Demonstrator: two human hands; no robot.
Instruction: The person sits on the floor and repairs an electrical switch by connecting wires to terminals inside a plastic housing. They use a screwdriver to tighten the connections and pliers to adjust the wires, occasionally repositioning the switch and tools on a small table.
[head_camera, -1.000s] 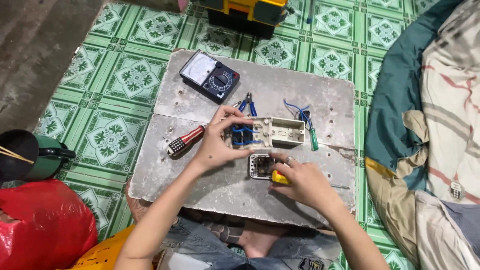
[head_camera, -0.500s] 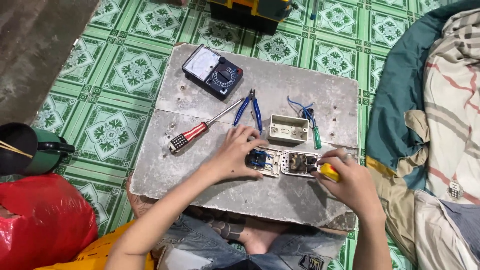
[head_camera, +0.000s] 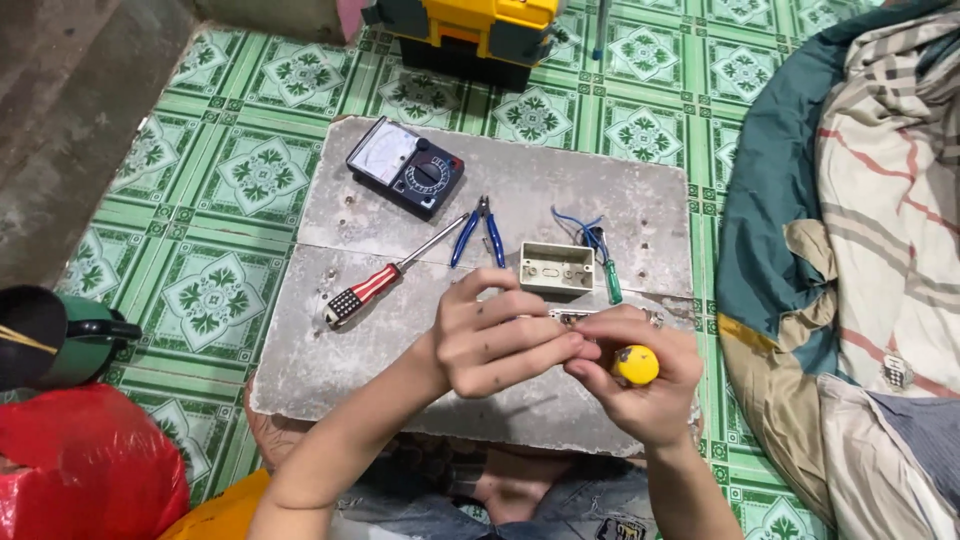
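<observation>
Right hand (head_camera: 640, 375) grasps a yellow-handled tool (head_camera: 637, 364) (shaft hidden). Left hand (head_camera: 495, 340) pinches at its tip, covering a switch plate (head_camera: 570, 316); the pinched item is indiscernible.

Head view — steeply downward, close

Far half of the desk (head_camera: 330, 385): obstructed by the meter (head_camera: 405, 168), red-handled screwdriver (head_camera: 385, 284), blue pliers (head_camera: 478, 230), beige box (head_camera: 556, 267) and green screwdriver (head_camera: 607, 270). Both hands occupy the near centre. Free passage: bare slab near left, below the red-handled screwdriver, and far right corner. A blanket (head_camera: 860, 250) bounds the right side.
</observation>
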